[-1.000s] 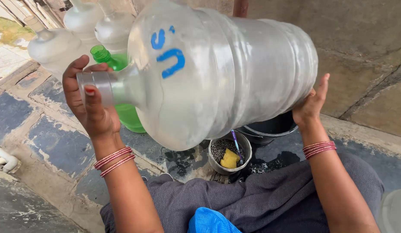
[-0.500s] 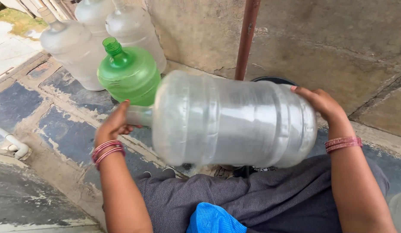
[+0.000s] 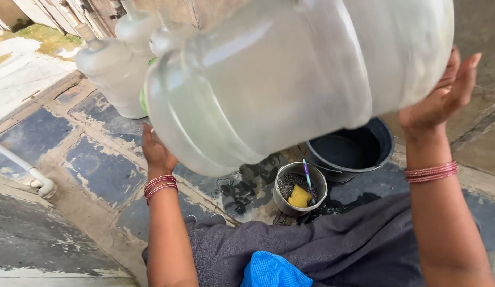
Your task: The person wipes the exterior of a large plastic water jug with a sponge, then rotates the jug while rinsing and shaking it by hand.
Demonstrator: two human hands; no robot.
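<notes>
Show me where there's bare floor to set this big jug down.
Free: the dark floor tiles left of the left hand, between the white pipe and the standing bottles. Crowded: under the clear jug, where the small metal pot and black bucket sit near the right hand.

**A:** so what's going on here? Big clear water jug (image 3: 290, 79) lifted up close to the camera, lying sideways. Left hand (image 3: 157, 154) is under its neck end, right hand (image 3: 441, 98) flat against the bottom.

**B:** yep, and below it on the stone floor (image 3: 93, 170) there's a small metal bowl (image 3: 300, 188) with a yellow sponge (image 3: 299, 196), right beside a black bucket (image 3: 351, 149). More clear jugs (image 3: 117, 69) stand back left.
</notes>
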